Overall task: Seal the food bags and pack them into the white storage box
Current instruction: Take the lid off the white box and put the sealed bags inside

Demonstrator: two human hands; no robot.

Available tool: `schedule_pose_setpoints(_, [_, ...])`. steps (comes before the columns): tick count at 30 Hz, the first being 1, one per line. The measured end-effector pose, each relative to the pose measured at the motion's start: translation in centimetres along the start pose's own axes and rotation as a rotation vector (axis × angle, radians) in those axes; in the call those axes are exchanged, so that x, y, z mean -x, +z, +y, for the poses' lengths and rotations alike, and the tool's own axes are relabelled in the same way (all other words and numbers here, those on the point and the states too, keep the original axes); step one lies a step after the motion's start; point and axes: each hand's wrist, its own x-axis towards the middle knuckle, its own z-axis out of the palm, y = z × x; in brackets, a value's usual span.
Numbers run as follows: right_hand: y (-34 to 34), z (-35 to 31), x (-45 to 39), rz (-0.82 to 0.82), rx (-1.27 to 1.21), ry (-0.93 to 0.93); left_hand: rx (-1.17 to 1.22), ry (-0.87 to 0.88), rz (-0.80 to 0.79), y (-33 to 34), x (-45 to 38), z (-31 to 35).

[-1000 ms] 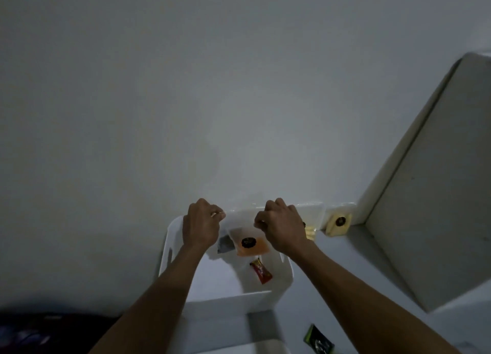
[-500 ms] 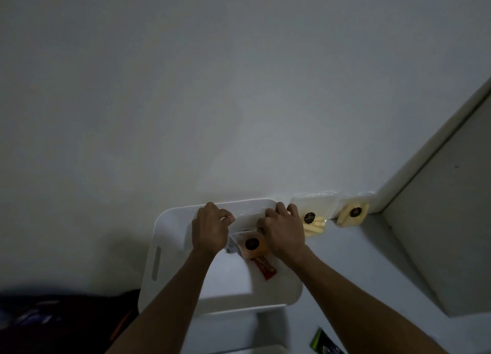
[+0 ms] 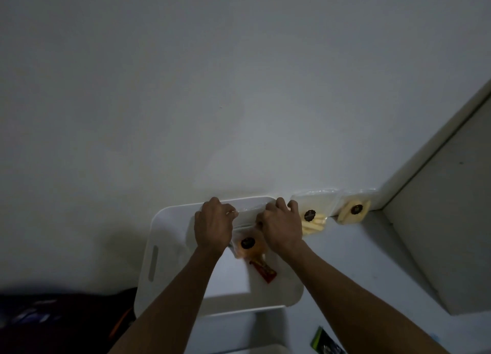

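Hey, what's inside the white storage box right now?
Inside the white storage box lies a red snack packet. Both hands pinch a clear bag with orange food over it. The hands and forearms cover part of the floor.

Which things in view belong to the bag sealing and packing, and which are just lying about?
Job:
left hand and right hand, pinching the top edge of the orange food bag
white storage box
red packet inside it
two pale food bags by the wall

Lying about:
green packet
dark bundle, lower left
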Motion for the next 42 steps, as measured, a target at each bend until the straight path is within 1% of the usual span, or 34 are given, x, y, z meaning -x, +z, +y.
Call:
schedule_pose_setpoints(4, [0.7, -0.3, 0.2, 0.041, 0.073, 0.023, -0.002, -0.043, 0.048, 0.0, 0.3, 0.5])
schedule_pose_setpoints(8, [0.5, -0.3, 0.1, 0.080, 0.062, 0.044, 0.027, -0.088, 0.093, 0.0, 0.7, 0.4])
schedule_pose_setpoints(13, [0.1, -0.1, 0.4, 0.111, 0.048, 0.050, 0.081, -0.129, 0.086, -0.7, 1.5, 0.7])
schedule_pose_setpoints(17, [-1.5, 0.1, 1.7, 0.141, 0.024, 0.086, 0.117, -0.098, 0.110, -2.3, 2.9, 0.9])
schedule_pose_setpoints(24, [-6.9, 2.3, 6.3, 0.209, -0.085, 0.247, 0.175, -0.006, 0.158, -5.9, 5.2, 4.4])
schedule_pose_setpoints(27, [-8.4, 4.8, 8.8, 0.234, -0.103, 0.315, 0.207, 0.059, 0.163, -6.0, 6.4, 6.5])
schedule_pose_setpoints(29, [-9.1, 7.4, 10.4, 0.216, -0.108, 0.361, 0.204, 0.106, 0.154, -5.7, 7.2, 8.5])
schedule_pose_setpoints(34, [-9.5, 14.7, 12.0, 0.191, -0.124, 0.437, 0.074, 0.228, 0.109, -3.1, 7.6, 13.6])
schedule_pose_setpoints(38, [-8.2, 20.4, 10.2, 0.151, -0.134, 0.452, -0.113, 0.244, 0.105, 0.2, 5.5, 16.9])
schedule_pose_setpoints(42, [-6.2, 25.3, 7.2, 0.099, -0.157, 0.416, -0.237, 0.202, 0.118, 3.6, 2.8, 19.2])
